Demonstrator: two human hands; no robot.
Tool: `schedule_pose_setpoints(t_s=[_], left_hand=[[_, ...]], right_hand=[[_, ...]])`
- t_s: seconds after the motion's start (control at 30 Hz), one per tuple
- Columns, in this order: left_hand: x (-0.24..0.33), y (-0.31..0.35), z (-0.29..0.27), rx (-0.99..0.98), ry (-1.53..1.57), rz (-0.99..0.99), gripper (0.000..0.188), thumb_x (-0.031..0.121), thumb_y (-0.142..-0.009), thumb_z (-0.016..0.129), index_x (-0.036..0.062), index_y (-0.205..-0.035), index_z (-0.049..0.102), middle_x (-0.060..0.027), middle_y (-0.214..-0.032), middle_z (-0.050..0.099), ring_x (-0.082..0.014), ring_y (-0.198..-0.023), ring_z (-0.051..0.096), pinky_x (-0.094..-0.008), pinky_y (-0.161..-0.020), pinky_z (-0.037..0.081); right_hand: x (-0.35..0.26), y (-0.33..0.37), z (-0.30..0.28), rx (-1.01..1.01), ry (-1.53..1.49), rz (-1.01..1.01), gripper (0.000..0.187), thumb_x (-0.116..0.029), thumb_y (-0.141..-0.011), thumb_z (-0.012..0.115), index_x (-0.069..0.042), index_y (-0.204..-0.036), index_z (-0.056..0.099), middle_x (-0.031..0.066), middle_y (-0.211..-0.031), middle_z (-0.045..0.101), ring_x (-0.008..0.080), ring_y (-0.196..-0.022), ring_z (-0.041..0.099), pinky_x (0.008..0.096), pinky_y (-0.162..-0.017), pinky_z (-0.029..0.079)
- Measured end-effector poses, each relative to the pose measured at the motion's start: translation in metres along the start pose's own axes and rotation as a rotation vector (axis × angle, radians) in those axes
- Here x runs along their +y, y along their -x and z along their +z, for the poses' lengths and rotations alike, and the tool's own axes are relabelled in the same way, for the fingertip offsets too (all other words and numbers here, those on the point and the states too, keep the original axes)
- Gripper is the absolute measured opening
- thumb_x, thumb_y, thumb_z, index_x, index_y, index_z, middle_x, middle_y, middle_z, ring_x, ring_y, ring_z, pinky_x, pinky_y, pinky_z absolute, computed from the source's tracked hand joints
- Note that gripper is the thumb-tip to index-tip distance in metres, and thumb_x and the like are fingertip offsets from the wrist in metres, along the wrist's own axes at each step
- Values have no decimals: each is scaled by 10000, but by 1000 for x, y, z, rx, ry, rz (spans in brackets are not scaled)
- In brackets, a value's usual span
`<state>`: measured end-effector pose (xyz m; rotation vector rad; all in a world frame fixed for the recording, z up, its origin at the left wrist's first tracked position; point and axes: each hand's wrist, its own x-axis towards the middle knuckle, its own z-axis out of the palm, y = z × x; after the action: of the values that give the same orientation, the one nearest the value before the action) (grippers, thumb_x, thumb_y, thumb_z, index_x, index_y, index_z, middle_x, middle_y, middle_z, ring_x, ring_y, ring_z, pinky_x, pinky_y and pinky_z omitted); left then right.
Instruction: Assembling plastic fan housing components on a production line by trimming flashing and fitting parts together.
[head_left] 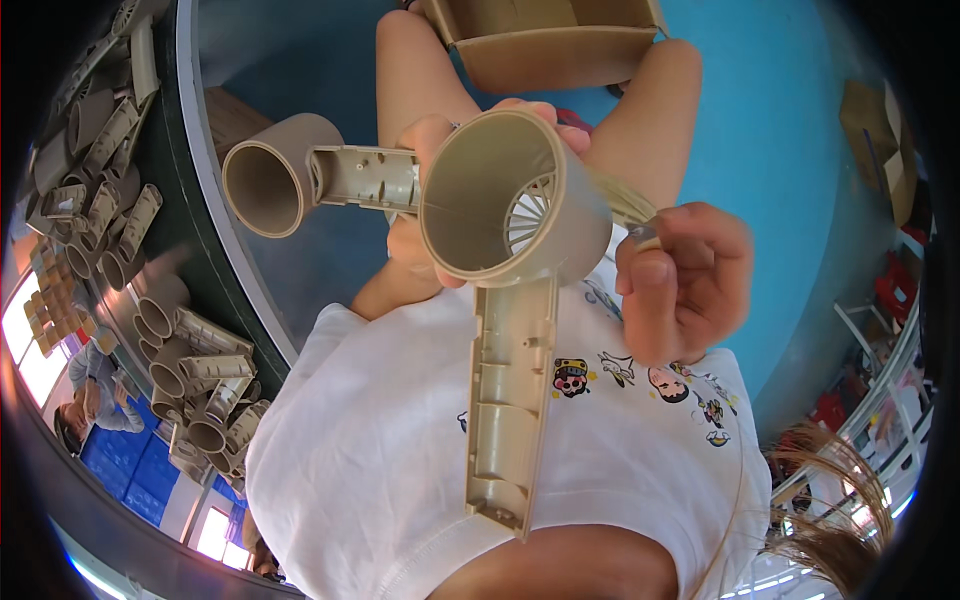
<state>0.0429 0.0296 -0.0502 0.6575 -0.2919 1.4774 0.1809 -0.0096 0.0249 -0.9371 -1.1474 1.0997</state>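
In front of my white shirt, my left hand point(424, 150) is closed around a beige hair dryer housing point(590, 220). Its wide barrel opens toward me, a slotted grille shows inside, and its hollow half-handle points down. A second beige hair dryer housing point(300, 160) lies on its side to the left; its handle runs to my left hand and seems gripped there too. My left fingers are partly hidden behind the front barrel. To the right of that barrel, my right hand point(690, 285) pinches a small shiny grey piece point(642, 234), too small to identify.
On the left, a dark worktop point(165, 215) with a pale edge bears several more beige housings point(205, 375) in heaps. An open cardboard box point(555, 55) stands beyond my knees. Another person point(95, 400) sits at the far left. Shelving point(880, 340) stands at the right.
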Motion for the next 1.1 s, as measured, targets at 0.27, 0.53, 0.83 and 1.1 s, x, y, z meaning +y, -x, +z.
schedule_pose_setpoints(t_s=[0.27, 0.53, 0.83, 1.1], left_hand=[[2, -2, 3, 63, 47, -11, 364, 79, -593, 734, 90, -856, 482, -245, -1231, 332, -350, -1164, 305, -469, -941, 292], [1, -2, 7, 112, 29, -24, 332, 62, -582, 733, 100, -802, 488, -195, -1139, 455, -306, -1181, 295, -470, -953, 282], [-2, 5, -6, -37, -104, 23, 578, 309, -666, 691, 100, -1119, 398, -185, -1304, 245, -345, -1168, 313, -461, -1003, 220], [-1, -2, -10, -165, -43, -24, 607, 288, -667, 690, 92, -1148, 375, -205, -1309, 218, -355, -1181, 286, -473, -1012, 183]], right_hand=[[5, 5, -1, -74, 291, -280, 142, 43, -748, 488, 79, -877, 440, 97, -579, 505, 74, -425, 434, 170, -407, 364], [4, 7, 2, -91, 125, -138, 149, 100, -707, 503, 93, -853, 476, 130, -655, 553, 76, -446, 463, 163, -404, 358], [5, 6, 6, -38, 44, -98, 166, 153, -661, 522, 101, -819, 520, 123, -629, 572, 67, -433, 462, 155, -377, 320], [7, 5, 2, -58, 144, -126, 158, -8, -798, 433, 68, -937, 427, 83, -611, 496, 69, -441, 396, 182, -399, 314]])
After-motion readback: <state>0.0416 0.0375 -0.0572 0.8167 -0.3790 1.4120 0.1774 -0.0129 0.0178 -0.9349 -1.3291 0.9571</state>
